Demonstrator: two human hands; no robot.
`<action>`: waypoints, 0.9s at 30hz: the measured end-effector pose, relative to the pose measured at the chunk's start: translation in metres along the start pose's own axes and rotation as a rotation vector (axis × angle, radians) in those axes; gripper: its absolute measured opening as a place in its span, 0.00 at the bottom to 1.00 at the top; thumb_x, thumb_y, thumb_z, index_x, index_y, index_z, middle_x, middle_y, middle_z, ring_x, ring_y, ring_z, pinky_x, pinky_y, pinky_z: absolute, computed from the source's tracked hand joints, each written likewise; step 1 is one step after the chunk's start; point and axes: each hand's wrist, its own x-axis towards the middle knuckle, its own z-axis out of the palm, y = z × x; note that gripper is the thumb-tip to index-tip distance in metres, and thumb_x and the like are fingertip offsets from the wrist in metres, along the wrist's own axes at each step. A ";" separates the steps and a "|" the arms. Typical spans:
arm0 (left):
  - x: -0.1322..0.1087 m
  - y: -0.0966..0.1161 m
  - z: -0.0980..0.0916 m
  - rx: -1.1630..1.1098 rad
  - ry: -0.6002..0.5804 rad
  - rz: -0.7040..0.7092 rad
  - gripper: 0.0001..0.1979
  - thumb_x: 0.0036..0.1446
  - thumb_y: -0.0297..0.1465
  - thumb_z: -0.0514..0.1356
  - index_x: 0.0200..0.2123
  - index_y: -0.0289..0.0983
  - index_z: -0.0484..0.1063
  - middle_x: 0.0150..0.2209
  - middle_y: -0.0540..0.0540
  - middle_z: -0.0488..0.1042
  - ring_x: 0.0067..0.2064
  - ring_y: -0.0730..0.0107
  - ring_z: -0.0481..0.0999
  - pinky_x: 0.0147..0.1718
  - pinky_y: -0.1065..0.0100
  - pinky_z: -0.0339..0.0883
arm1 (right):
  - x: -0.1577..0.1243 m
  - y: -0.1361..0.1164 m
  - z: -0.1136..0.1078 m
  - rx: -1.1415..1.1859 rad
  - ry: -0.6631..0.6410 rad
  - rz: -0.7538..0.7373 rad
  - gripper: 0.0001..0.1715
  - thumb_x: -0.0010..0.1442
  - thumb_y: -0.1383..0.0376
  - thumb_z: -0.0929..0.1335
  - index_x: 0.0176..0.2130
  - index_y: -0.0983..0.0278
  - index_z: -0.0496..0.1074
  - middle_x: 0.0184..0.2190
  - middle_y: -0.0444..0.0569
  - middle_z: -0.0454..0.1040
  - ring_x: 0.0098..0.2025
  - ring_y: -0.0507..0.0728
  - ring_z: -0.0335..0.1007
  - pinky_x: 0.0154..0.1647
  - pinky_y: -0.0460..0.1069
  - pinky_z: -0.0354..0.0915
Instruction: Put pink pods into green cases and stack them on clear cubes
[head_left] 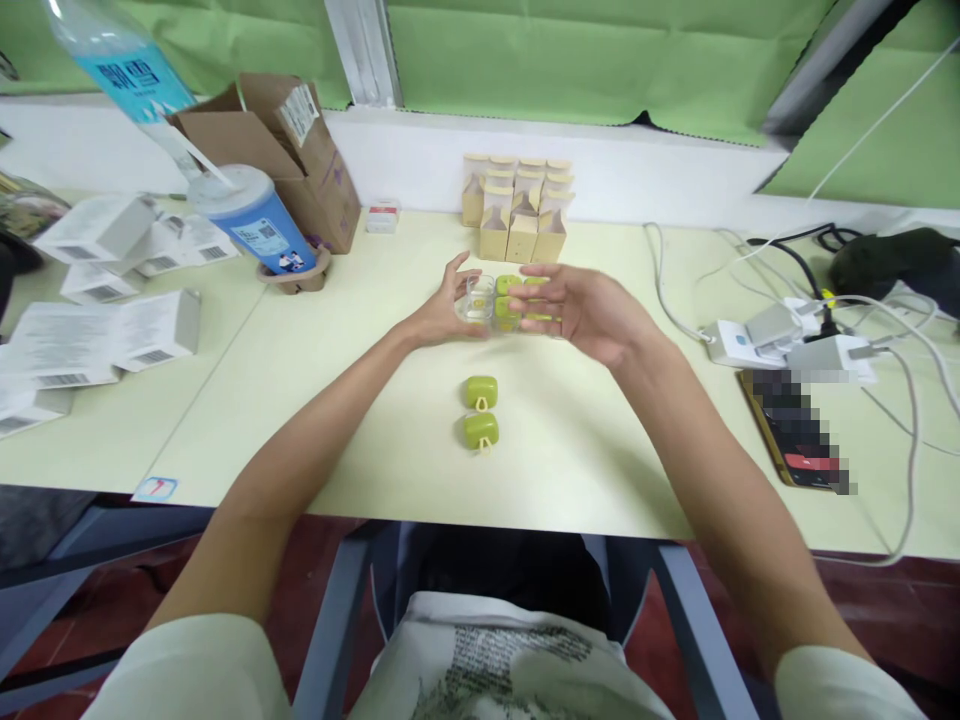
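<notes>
A small group of clear plastic cases (480, 300) stands mid-table, with several green rounded cases (508, 284) beside it on the right. My left hand (442, 310) is at the group's left side, thumb and fingers apart around the clear plastic; whether it presses on them is hard to see. Over the right part of the green cases is my right hand (589, 312), its fingers stretched out and apart, partly hiding them. Closer to me lie two more green cases, an upper one (481, 391) and a lower one (481, 431), each with a pale yellow loop.
Behind are several open beige cartons (523, 215). Leftward stand a cardboard box (300, 160), a blue cup (259, 225), a bottle (135, 75) and white boxes (97, 335). A power strip (731, 343), cables and a phone (791, 430) lie on the right.
</notes>
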 end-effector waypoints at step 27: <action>0.059 0.039 -0.010 0.295 -0.186 0.212 0.93 0.38 0.65 0.90 0.93 0.49 0.40 0.87 0.30 0.56 0.86 0.21 0.62 0.87 0.27 0.52 | 0.086 -0.003 0.002 -0.176 0.104 0.058 0.04 0.77 0.71 0.71 0.47 0.63 0.76 0.36 0.55 0.81 0.42 0.63 0.87 0.43 0.54 0.88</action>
